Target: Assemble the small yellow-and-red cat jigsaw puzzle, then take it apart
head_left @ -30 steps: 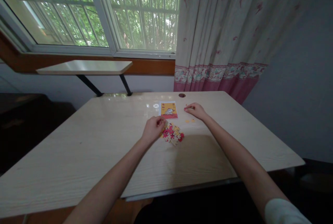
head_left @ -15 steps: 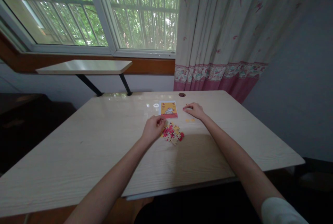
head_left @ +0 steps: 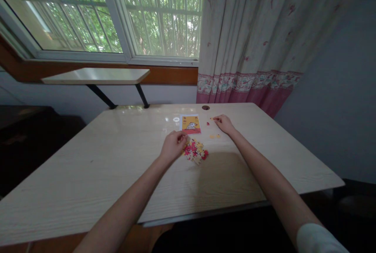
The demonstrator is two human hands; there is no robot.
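Observation:
A heap of small jigsaw puzzle pieces (head_left: 194,149) in red, yellow and cream lies on the table. At its left edge is my left hand (head_left: 174,144), its fingers curled together; whatever they hold is hidden. Farther back on the right, my right hand (head_left: 224,123) has its fingertips pinched at a tiny orange-yellow puzzle piece (head_left: 210,118). A red puzzle piece (head_left: 208,123) lies just left of those fingers. Two yellow pieces (head_left: 215,136) sit nearer to me. Behind the heap is a picture card (head_left: 190,123) with a white animal on yellow and red.
The pale wooden table (head_left: 117,174) has a round cable hole (head_left: 205,107) near its back edge. A raised shelf (head_left: 100,76) on black legs stands at the back left. Beyond are a barred window (head_left: 164,22) and a long curtain (head_left: 235,49).
My right hand has moved slightly right and let go of the red puzzle piece, which now lies uncovered. My left hand has stayed beside the heap.

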